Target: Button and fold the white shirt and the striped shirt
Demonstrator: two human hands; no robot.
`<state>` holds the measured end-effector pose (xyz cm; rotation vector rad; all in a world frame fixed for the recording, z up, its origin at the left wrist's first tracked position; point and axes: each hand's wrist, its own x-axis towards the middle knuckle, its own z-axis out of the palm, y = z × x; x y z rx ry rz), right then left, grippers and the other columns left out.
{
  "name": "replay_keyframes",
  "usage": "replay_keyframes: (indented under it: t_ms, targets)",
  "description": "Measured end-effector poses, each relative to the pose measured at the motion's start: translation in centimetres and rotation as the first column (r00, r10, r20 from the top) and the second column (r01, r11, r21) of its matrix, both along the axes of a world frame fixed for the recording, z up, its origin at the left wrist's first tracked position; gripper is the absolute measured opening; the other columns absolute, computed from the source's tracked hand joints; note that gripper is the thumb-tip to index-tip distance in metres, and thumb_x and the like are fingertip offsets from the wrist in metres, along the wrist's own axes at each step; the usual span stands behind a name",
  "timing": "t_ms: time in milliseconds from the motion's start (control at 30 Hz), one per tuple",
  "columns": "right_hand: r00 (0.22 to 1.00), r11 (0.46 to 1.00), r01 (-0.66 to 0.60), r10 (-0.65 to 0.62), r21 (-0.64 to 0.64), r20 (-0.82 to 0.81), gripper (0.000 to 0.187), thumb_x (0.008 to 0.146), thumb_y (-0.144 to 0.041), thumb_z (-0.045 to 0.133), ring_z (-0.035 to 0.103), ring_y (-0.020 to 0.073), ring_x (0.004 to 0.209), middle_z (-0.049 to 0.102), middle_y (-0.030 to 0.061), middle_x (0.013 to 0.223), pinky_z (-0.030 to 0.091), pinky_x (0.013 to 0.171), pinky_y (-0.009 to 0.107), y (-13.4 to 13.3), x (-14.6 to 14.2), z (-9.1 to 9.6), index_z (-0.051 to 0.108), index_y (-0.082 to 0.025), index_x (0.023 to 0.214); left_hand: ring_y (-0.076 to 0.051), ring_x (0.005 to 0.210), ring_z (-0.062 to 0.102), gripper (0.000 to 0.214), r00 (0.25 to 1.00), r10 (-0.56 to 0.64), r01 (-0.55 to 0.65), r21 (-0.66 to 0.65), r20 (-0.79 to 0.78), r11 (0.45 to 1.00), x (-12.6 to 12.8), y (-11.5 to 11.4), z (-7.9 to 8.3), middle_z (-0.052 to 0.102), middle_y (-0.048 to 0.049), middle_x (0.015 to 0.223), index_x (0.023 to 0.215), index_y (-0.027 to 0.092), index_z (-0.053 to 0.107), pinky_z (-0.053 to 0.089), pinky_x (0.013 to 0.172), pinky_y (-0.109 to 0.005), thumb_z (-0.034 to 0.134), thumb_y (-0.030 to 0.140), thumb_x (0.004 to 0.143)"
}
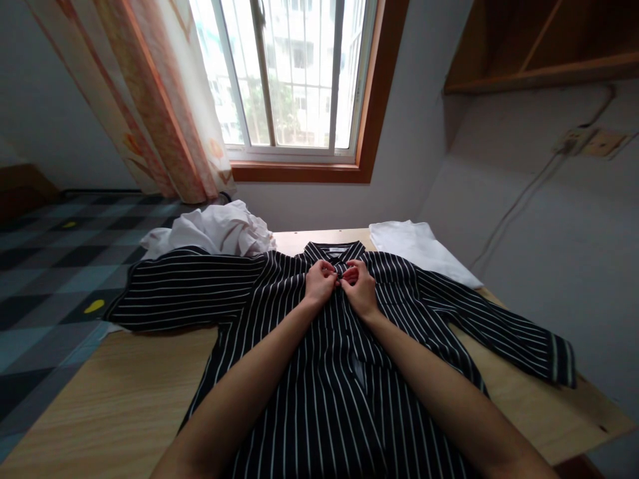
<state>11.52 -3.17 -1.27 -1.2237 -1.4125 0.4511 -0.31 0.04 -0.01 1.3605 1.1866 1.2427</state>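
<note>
Pinching the front opening of a black striped shirt just below its collar, your left hand and right hand met fingertip to fingertip. Each was closed on a small fold of the fabric, and whether a button sat between them was too small to tell. The shirt lay face up and spread flat on a wooden table, collar away from you and hem toward you. This put the front opening along the line between your forearms and let both wrists rest on the cloth. The sleeve on your left stretched to the table's left edge and seemed to hang a little past it over the checked floor. The sleeve on your right ran outward with its cuff close to the right edge. A crumpled white cloth sat behind the left shoulder, touching the shirt, and a folded white garment lay just beside the right shoulder. Those two filled the far corners, so bare wood showed mainly near you, on either side of the shirt's body. A wall stood close along the right, and a window with a curtain stood beyond the far edge, leaving the left side, over the floor, as the open one.
</note>
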Motion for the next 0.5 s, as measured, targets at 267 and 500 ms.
replay_keyframes:
  t_ms: [267,500]
  targets:
    - [0.999,1.000,-0.013,0.012,-0.011,-0.038,0.027,0.075,-0.021,0.061,0.067,0.0185,0.071,0.067,-0.0001,0.078,0.055,0.072,0.033,0.0,0.0,0.2,0.054,-0.023,0.100,-0.010,0.054,0.057,0.020,0.986,0.051,-0.029,0.135,-0.157,0.990,-0.2,-0.3,0.4,0.055,0.0050,0.062,0.070,0.018,0.047,0.044,0.054,-0.020,0.060,0.003,0.071]
    - [0.998,0.999,0.028,-0.030,-0.027,-0.058,0.021,0.077,-0.025,0.059,0.068,0.0190,0.072,0.067,0.0009,0.078,0.054,0.072,0.034,0.2,0.4,0.5,0.054,-0.022,0.097,-0.011,0.060,0.055,0.015,0.950,0.104,-0.030,0.246,-0.295,0.969,-0.2,-1.2,1.3,0.057,0.0042,0.064,0.066,0.018,0.051,0.043,0.060,-0.022,0.062,0.008,0.068]
